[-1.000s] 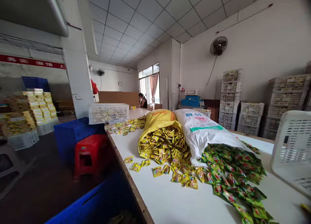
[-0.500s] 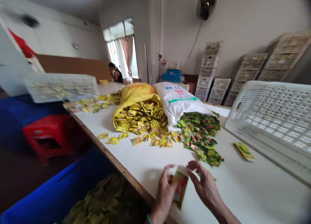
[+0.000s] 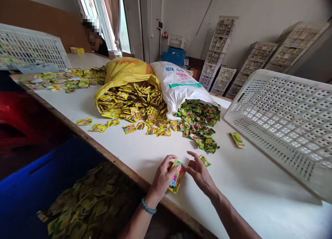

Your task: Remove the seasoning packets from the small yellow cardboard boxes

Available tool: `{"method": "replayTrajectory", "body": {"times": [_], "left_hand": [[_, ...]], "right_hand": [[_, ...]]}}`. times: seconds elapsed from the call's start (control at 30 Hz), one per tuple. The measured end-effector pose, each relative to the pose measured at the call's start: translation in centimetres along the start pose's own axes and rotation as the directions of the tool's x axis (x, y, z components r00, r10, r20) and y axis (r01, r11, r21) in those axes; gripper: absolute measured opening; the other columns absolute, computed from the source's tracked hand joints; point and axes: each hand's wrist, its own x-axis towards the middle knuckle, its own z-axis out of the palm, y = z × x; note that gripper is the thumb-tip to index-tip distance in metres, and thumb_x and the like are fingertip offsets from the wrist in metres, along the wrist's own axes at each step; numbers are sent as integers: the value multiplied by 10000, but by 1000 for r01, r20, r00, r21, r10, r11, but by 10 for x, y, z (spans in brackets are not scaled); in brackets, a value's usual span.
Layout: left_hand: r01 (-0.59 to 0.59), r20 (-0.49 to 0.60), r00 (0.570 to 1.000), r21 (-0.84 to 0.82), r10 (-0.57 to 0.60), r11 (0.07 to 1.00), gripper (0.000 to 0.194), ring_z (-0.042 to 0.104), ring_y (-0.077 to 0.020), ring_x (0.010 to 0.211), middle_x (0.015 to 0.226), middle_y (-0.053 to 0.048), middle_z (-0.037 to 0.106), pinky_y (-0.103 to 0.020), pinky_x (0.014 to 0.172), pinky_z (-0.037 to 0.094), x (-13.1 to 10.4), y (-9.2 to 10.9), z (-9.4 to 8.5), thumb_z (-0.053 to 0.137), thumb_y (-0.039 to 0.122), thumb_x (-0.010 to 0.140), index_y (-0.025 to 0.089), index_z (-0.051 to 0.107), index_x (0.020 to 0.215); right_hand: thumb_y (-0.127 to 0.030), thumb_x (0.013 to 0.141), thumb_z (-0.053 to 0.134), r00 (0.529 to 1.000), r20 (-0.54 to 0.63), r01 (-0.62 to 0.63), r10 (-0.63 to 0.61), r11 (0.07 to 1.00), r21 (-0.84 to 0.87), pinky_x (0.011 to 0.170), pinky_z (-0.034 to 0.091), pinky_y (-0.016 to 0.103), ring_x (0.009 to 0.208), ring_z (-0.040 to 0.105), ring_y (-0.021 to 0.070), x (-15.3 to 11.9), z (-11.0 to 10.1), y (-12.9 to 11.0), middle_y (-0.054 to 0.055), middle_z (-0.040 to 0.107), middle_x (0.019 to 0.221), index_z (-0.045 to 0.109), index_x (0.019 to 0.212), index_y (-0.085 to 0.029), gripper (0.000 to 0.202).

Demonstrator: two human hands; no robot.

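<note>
My left hand (image 3: 166,175) grips a small yellow-and-green printed carton (image 3: 176,178) over the white table, near its wooden edge. At the carton's upper right is my right hand (image 3: 198,171), its fingers apart and its thumb side close to the carton; whether it touches cannot be made out. A single green wrapped sachet (image 3: 204,161) lies just beyond the right hand. Green sachets (image 3: 199,125) spill from a white sack (image 3: 178,83), and yellow sachets (image 3: 132,102) spill from a yellow sack (image 3: 129,71) beside it.
Another yellow carton (image 3: 237,139) lies by a white perforated basket (image 3: 280,121) on the right. Below the table edge, a blue crate (image 3: 49,166) holds many flat cartons (image 3: 88,204). Another white basket (image 3: 49,47) stands far left; a person (image 3: 95,42) is behind.
My view has turned, so the sacks and baskets appear higher and mostly further left. The carton stays in my left hand, its printed face now clearer. My right hand remains beside its top.
</note>
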Motion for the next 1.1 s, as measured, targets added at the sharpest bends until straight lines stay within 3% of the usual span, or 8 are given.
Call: {"method": "replayTrajectory", "body": {"times": [0.1, 0.17, 0.33, 0.57, 0.73, 0.83, 0.97, 1.1], "left_hand": [[8, -74, 997, -69, -13, 998, 371, 581, -122, 558, 638, 46, 644, -207, 540, 440, -2, 4, 2, 680, 360, 740, 228, 472, 1018], [15, -88, 996, -75, -22, 997, 376, 592, -125, 558, 632, 37, 656, -207, 545, 446, -4, 5, 3, 699, 344, 715, 220, 476, 991], [-5, -91, 996, -9, 4, 1000, 358, 612, -132, 568, 645, 16, 679, -208, 549, 451, -5, 5, 2, 697, 346, 714, 204, 516, 989], [12, -15, 1000, -13, -12, 1000, 404, 647, -168, 613, 710, -21, 710, -245, 579, 486, -6, 5, 1, 709, 405, 735, 184, 539, 1027], [-21, -32, 999, 59, 23, 998, 368, 641, -171, 621, 712, -41, 712, -252, 584, 496, -8, 7, 0, 682, 423, 755, 164, 582, 996], [-12, -39, 999, 52, 14, 999, 371, 638, -171, 615, 703, -35, 707, -250, 580, 495, -9, 11, 0, 679, 437, 750, 168, 586, 987], [-6, -18, 1000, 69, 7, 998, 379, 629, -161, 610, 676, -15, 690, -237, 575, 480, -10, 13, 1, 665, 447, 765, 175, 580, 1015], [3, 0, 1000, 62, -3, 998, 376, 619, -149, 600, 670, 0, 682, -228, 570, 467, -9, 12, -1, 668, 429, 766, 181, 570, 1030]], "right_hand": [[-458, 819, 618, 998, 44, 47, -43, 995, -92, 712, 450, 289, 762, 596, 184, -1, -3, -11, 53, 693, 850, 708, 984, -187, 330], [-491, 827, 603, 996, 93, 7, -6, 1000, -15, 745, 461, 304, 799, 620, 205, -1, -3, -17, 67, 710, 839, 729, 841, -175, 341], [-492, 668, 765, 992, 85, -98, 88, 988, 123, 650, 461, 293, 679, 604, 187, 2, 0, -18, 64, 685, 714, 695, 743, -138, 369], [-476, 622, 787, 981, 63, -192, 182, 952, 240, 572, 366, 250, 552, 452, 104, 6, -7, -10, 9, 595, 576, 687, 647, -129, 362], [-512, 757, 671, 983, 115, -158, 141, 974, 160, 587, 375, 264, 563, 435, 118, -2, -9, -8, 3, 560, 546, 686, 616, -151, 388], [-532, 833, 586, 991, 74, -117, 109, 986, 117, 644, 412, 277, 629, 500, 144, -11, -7, -12, 14, 611, 617, 705, 668, -173, 413], [-503, 875, 558, 999, 10, 33, -32, 997, -65, 752, 449, 307, 818, 600, 201, -21, -1, -18, 44, 708, 864, 750, 902, -214, 348], [-455, 931, 493, 988, 17, 156, -155, 972, -174, 764, 463, 309, 849, 605, 200, -28, 12, -9, 50, 706, 938, 687, 1137, -251, 349]]}}
